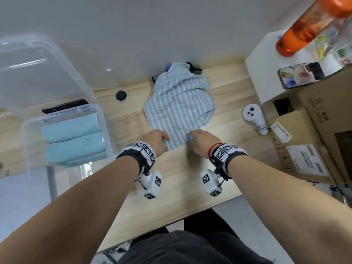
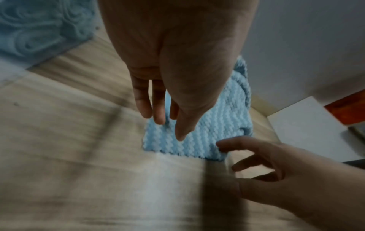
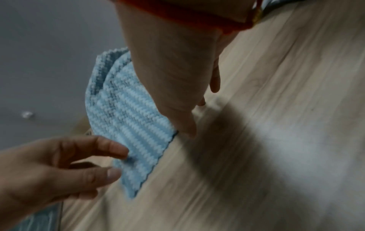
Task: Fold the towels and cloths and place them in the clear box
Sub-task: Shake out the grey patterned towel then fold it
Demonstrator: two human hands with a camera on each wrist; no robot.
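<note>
The striped cloth lay on the wooden table, right of the clear box. The left hand and right hand reached its near corners, fingers loosely spread, gripping nothing yet. Folding was seemingly starting; next, each hand must pinch a corner.

One handwritten label, reading "Tov" with further letters unclear, sits on the handle of the white controller near the desk's right edge. Printing on the cardboard box labels is illegible. Wristband markers carry patterns only.
</note>
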